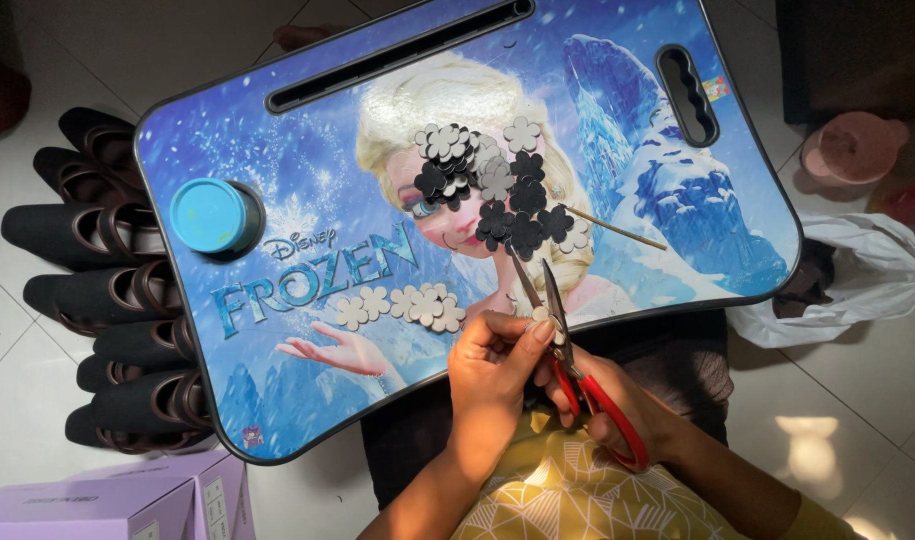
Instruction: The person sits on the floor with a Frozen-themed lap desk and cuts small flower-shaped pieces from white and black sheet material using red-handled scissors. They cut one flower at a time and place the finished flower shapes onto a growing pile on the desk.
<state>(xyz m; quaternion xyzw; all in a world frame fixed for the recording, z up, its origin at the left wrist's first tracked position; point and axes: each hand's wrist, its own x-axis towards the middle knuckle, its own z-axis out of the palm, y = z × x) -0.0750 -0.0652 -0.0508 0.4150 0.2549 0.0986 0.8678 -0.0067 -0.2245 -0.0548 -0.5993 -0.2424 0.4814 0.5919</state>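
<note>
Scissors (568, 345), red-handled, held in right hand (628, 420); long axis running from handles at 5 o'clock to blade tips at 11 o'clock, tips pointing away from the body onto the lap tray (278, 400); blades parted in a narrow V, steel showing above the fingers; right hand closed through the red loops, grip firm, fingers curled.

Left hand (493, 375) just beside the scissors on their 9 o'clock side, touching the blades near the pivot; fingers pinched shut on a small pale cut-out piece (546, 318), held at the base of the open blades; exact shape of the piece too small to tell.

Both hands at the near edge of the tray, at 6 o'clock of the picture; scissors between the two hands, tips lying over the printed tray surface.

On the tray: heap of black, grey and white flower cut-outs (498, 185) at 12 o'clock from the scissors, near the tips but apart; row of pale flower cut-outs (403, 305) at 9 o'clock from the left hand, near; thin wooden stick (618, 230) at 1 o'clock; blue round lid (210, 215) at 10 o'clock, well apart.

Off the tray: dark rolled items (108, 290) on the floor at 9 o'clock; lilac box (108, 500) at 8 o'clock; white plastic bag (858, 280) at 3 o'clock.
</note>
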